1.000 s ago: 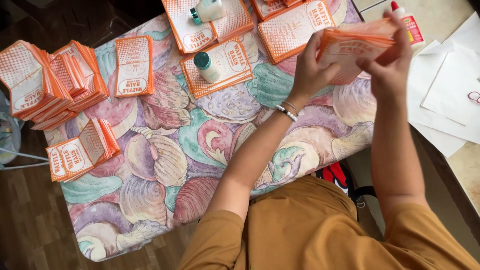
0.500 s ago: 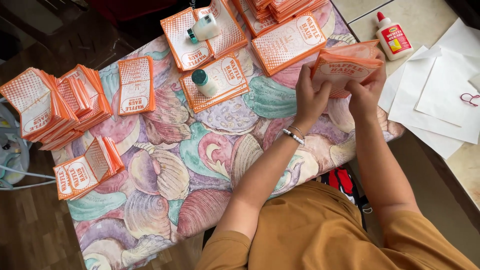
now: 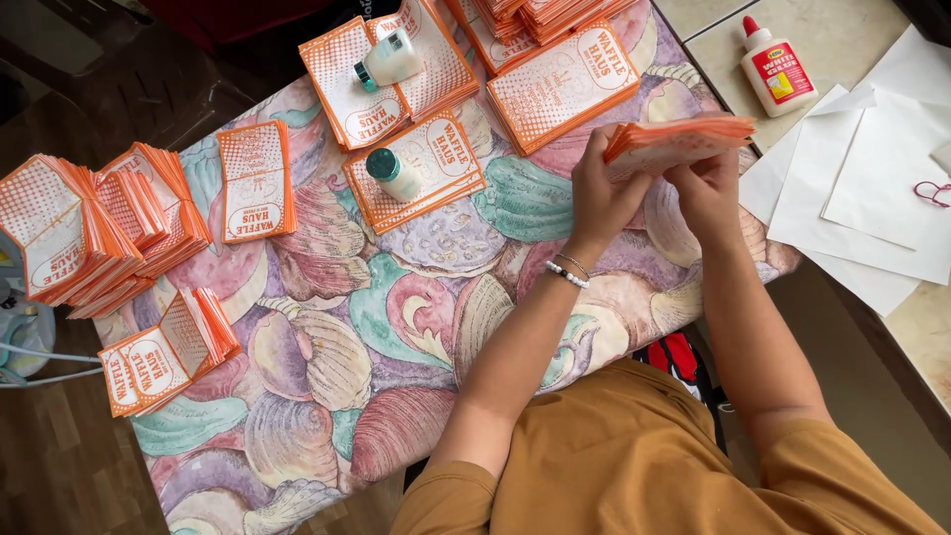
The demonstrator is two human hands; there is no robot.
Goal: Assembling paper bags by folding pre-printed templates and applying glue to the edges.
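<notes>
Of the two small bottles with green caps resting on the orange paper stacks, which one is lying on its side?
The farther small bottle, on the stack at the table's far edge, lies on its side. The nearer small bottle stands upright, its green cap facing up.

Soft, even daylight is filling the scene; shadows are staying faint, the floor (image 3: 59,466) at left is lying dim, and focus is holding sharp.

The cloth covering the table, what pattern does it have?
The cloth has large seashells in pink, purple, teal and cream; the head view shows it.

Shell-patterned tablecloth (image 3: 327,327); dark wood floor (image 3: 50,466), beige tiled counter (image 3: 842,40)
</notes>
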